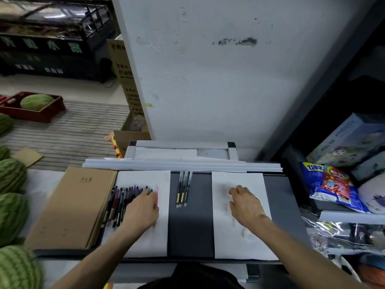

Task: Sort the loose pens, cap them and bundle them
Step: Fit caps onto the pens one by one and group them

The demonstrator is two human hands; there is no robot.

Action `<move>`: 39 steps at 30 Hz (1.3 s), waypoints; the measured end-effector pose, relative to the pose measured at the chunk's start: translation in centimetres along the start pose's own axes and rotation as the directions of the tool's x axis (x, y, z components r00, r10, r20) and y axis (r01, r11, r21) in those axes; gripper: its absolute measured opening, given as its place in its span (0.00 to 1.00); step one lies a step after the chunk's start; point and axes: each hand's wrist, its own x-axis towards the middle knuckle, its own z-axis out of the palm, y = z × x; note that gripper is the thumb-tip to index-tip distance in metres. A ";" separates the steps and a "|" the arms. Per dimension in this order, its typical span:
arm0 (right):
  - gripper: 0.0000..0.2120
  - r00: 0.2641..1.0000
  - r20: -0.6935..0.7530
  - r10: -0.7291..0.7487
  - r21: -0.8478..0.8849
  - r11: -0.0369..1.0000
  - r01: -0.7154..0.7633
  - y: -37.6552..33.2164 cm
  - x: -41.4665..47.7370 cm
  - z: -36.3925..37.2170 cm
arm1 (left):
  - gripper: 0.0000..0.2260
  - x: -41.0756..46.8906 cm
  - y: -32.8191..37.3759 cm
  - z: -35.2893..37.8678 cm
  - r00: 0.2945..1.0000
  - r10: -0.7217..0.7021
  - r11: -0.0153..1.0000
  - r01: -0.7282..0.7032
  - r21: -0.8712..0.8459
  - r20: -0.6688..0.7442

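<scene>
Two hands are over a dark table (190,226). Two white sheets lie on it, a left sheet (145,238) and a right sheet (241,245), with a dark strip of table between them.

Three pens (183,188) lie side by side on that dark strip, near the far edge. They are dark and thin, with pale bands near the ends closest to the person.

Many more loose pens (123,200) lie in a fanned row on the left sheet. Some are red, some blue, some black. They are too blurry to count, and I cannot tell which have caps. One pink pen (156,195) lies at the right end of the row.

The left hand (143,208) lies on the row and hides part of it. Its fingertips are at the pink pen, but they are blurred, so I cannot tell if they pinch it or only touch it.

The right hand (245,205) rests on the right sheet, fingers loosely bent, holding nothing.

One stack of brown notebooks (70,207) lies just left of the pens. Several striped watermelons (11,176) are cut off at the left edge.
</scene>
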 end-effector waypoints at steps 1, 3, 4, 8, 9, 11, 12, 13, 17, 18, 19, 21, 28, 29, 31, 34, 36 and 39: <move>0.18 1.000 0.013 0.003 -0.006 1.000 -0.003 0.0 0.0 0.0 | 0.04 -0.1 -0.3 -0.2 1.000 -0.021 1.000 0.021 -0.002 0.001; 0.18 0.999 0.043 0.004 -0.026 1.000 -0.003 0.0 0.1 0.2 | 0.05 -0.3 -0.7 -0.5 0.999 -0.049 0.999 0.049 -0.005 0.019; 0.18 0.998 0.055 0.003 -0.041 0.999 -0.001 0.0 0.1 0.3 | 0.06 -0.4 -0.8 -0.5 0.998 -0.060 0.998 0.061 -0.006 0.029; 0.22 0.996 0.089 0.012 -0.055 0.998 -0.007 -0.1 0.4 0.7 | 0.07 -0.6 -0.7 0.2 0.994 -0.109 0.994 0.110 -0.023 0.026; 0.23 0.995 0.096 0.017 -0.052 0.999 -0.012 -0.1 0.4 0.8 | 0.07 -0.6 -0.7 0.5 0.992 -0.122 0.992 0.123 -0.028 0.025; 0.23 0.994 0.107 0.021 -0.050 0.999 -0.016 -0.1 0.6 0.9 | 0.07 -0.4 -0.5 0.8 0.990 -0.139 0.990 0.140 -0.037 0.018; 0.22 0.994 0.110 0.019 -0.048 0.999 -0.014 -0.2 0.7 0.9 | 0.07 -0.3 -0.3 0.8 0.989 -0.144 0.989 0.144 -0.032 0.014; 0.21 0.994 0.111 0.017 -0.043 0.999 -0.012 -0.3 0.7 1.0 | 0.07 -0.2 -0.2 0.9 0.988 -0.151 0.988 0.151 -0.020 0.013; 0.18 0.995 0.099 0.021 -0.042 0.999 -0.017 -0.6 0.9 1.1 | 0.10 0.2 0.4 1.0 0.982 -0.188 0.982 0.188 0.014 0.004; 0.18 0.995 0.091 0.033 -0.042 0.999 -0.029 -0.7 0.9 1.0 | 0.09 0.3 0.6 1.0 0.982 -0.190 0.982 0.190 0.018 0.005; 0.18 0.995 0.084 0.044 -0.038 0.998 -0.041 -0.7 0.9 1.0 | 0.09 0.4 0.7 1.0 0.982 -0.191 0.981 0.191 0.021 0.012; 0.18 0.994 0.081 0.070 -0.025 0.997 -0.068 -0.9 0.9 0.9 | 0.08 0.6 0.9 0.8 0.981 -0.193 0.981 0.192 0.022 0.025; 0.21 0.988 0.061 0.144 0.060 0.987 -0.148 -1.4 0.9 0.7 | 0.04 0.8 1.0 0.6 0.983 -0.175 0.983 0.171 0.063 0.057; 0.21 0.987 0.051 0.154 0.080 0.984 -0.158 -1.3 0.9 0.7 | 0.03 0.8 0.9 0.5 0.981 -0.182 0.982 0.177 0.065 0.067; 0.20 0.982 0.041 0.187 0.124 0.974 -0.191 -1.0 0.9 0.6 | 0.03 0.7 0.7 0.2 0.978 -0.194 0.979 0.189 0.075 0.077; 0.20 0.964 0.014 0.265 0.281 0.924 -0.258 -0.5 0.6 0.1 | 0.06 0.3 0.4 -0.5 0.981 -0.191 0.979 0.188 0.078 0.039; 0.20 0.950 0.027 0.312 0.499 0.819 -0.283 -0.4 0.2 -0.6 | 0.09 -0.2 0.4 -1.1 0.986 -0.166 0.986 0.166 0.029 -0.013; 0.09 0.942 0.087 0.325 0.756 0.595 -0.274 -0.8 -0.9 -2.6 | 0.12 -1.1 1.0 -2.3 0.995 -0.101 0.978 0.096 -0.185 -0.017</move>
